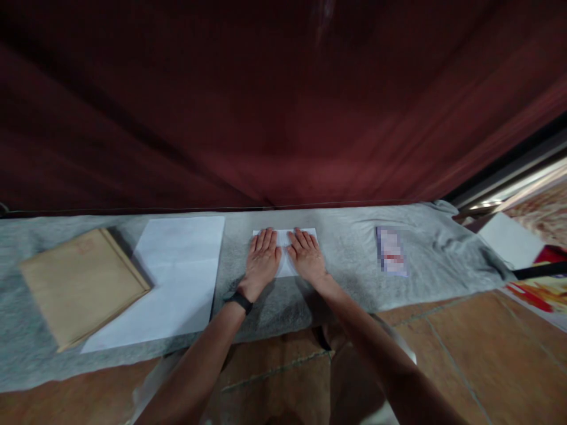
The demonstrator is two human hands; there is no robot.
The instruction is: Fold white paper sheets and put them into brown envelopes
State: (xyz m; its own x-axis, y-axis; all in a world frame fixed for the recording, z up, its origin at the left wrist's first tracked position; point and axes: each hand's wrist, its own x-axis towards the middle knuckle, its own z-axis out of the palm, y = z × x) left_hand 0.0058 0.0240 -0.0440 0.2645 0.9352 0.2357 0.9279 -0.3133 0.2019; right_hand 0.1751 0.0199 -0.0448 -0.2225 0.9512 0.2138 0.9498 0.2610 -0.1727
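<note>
A small white sheet of paper (287, 268) lies on the grey cloth in front of me, partly covered by both hands. My left hand (263, 257) rests flat on its left half, fingers stretched out and pointing away from me. On the right half, my right hand (306, 254) lies palm down, also with fingers extended. Between the two hands a strip of the paper shows. Whether the paper is folded I cannot tell. A dark band (240, 301) circles my left wrist.
A brown cardboard-like envelope (86, 283) overlaps a large white sheet (186, 265) at the left. To the right lies a blurred-out purplish card or slip (392, 251). Grey cloth (345, 236) covers the narrow surface; a dark red curtain (283, 118) hangs behind. Tiled floor (443, 342) lies below.
</note>
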